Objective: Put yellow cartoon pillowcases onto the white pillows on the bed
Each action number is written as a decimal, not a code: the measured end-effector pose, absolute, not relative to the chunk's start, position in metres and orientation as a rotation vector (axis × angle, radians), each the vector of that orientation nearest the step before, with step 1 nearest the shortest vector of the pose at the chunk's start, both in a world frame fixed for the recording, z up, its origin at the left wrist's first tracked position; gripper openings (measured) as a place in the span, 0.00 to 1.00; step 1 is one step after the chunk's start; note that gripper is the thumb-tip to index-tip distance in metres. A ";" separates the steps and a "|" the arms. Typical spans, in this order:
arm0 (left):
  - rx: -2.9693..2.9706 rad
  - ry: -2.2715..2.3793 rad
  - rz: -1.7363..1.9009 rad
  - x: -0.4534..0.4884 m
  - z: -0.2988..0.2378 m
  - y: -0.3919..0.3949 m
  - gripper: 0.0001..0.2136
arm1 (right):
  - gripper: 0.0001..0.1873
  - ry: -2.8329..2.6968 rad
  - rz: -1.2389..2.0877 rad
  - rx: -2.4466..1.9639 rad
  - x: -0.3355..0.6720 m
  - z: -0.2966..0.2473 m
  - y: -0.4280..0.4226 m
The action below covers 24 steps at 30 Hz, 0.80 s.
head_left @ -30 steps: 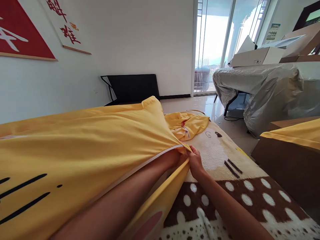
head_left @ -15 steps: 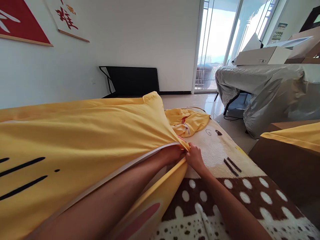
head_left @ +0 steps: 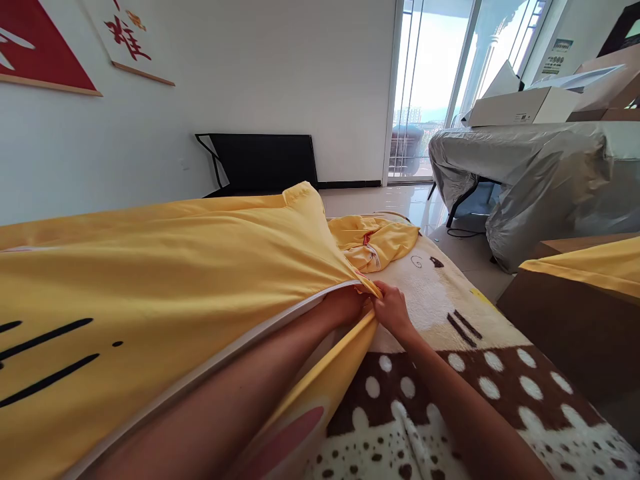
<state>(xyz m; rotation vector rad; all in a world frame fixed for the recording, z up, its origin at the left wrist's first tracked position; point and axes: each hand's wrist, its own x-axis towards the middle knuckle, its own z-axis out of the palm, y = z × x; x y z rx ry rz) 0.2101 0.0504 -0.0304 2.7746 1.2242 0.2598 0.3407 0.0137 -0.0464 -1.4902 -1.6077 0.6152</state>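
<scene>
A yellow duvet cover point(head_left: 215, 260) with black line prints spreads across the left and centre, its white-edged opening point(head_left: 280, 320) running diagonally toward me. My left arm reaches inside that opening. Close to its far end, my left hand point(head_left: 346, 303) looks curled, with its fingertips and whatever they hold hidden by cloth. From outside, my right hand point(head_left: 393, 307) is closed on the gathered yellow edge, right against the left hand. Folds pull tight toward this bunched spot. Below the left arm hangs the lower layer of the cover, with a pink oval print point(head_left: 285, 443).
Under the cover lies a fleecy patterned blanket point(head_left: 490, 380). A crumpled yellow cloth point(head_left: 380, 240) rests on its far part. At right stand a brown box point(head_left: 550, 327) with yellow fabric on it and a plastic-covered table point(head_left: 540, 167) carrying boxes. A black folded frame point(head_left: 265, 160) leans by the wall.
Both hands keep the same hold at the same spot. The view has shifted very slightly, and the near cloth at left has moved a little.
</scene>
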 end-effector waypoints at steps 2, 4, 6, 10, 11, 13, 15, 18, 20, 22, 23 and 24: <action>2.788 1.162 0.203 0.209 -0.026 0.048 0.13 | 0.20 -1.657 0.592 -1.629 0.345 -0.045 0.015; 2.784 1.145 0.171 0.210 -0.022 0.048 0.12 | 0.18 -1.672 0.587 -1.750 0.348 -0.046 0.017; 2.761 1.165 0.172 0.211 -0.020 0.049 0.11 | 0.15 -1.694 0.548 -1.830 0.349 -0.048 0.019; 2.706 1.170 0.244 0.213 -0.020 0.053 0.10 | 0.12 -1.754 0.483 -1.867 0.348 -0.050 0.020; 2.691 1.169 0.279 0.212 -0.020 0.053 0.10 | 0.12 -1.757 0.477 -1.862 0.347 -0.049 0.019; 2.654 1.179 0.358 0.210 -0.020 0.053 0.12 | 0.14 -1.736 0.486 -1.823 0.346 -0.048 0.018; 2.611 1.189 0.426 0.208 -0.020 0.052 0.13 | 0.14 -1.685 0.507 -1.759 0.344 -0.048 0.018; 2.572 1.173 0.486 0.208 -0.023 0.050 0.13 | 0.11 -1.545 0.538 -1.654 0.343 -0.051 0.018; 2.564 1.164 0.509 0.210 -0.027 0.048 0.13 | 0.10 -1.437 0.570 -1.541 0.342 -0.055 0.019; 2.559 1.200 0.532 0.213 -0.031 0.045 0.12 | 0.11 -1.337 0.639 -1.409 0.341 -0.059 0.019; 2.556 1.234 0.545 0.215 -0.033 0.044 0.12 | 0.11 -1.290 0.683 -1.357 0.340 -0.061 0.019; 2.552 1.273 0.559 0.216 -0.034 0.042 0.12 | 0.12 -1.241 0.731 -1.318 0.338 -0.063 0.019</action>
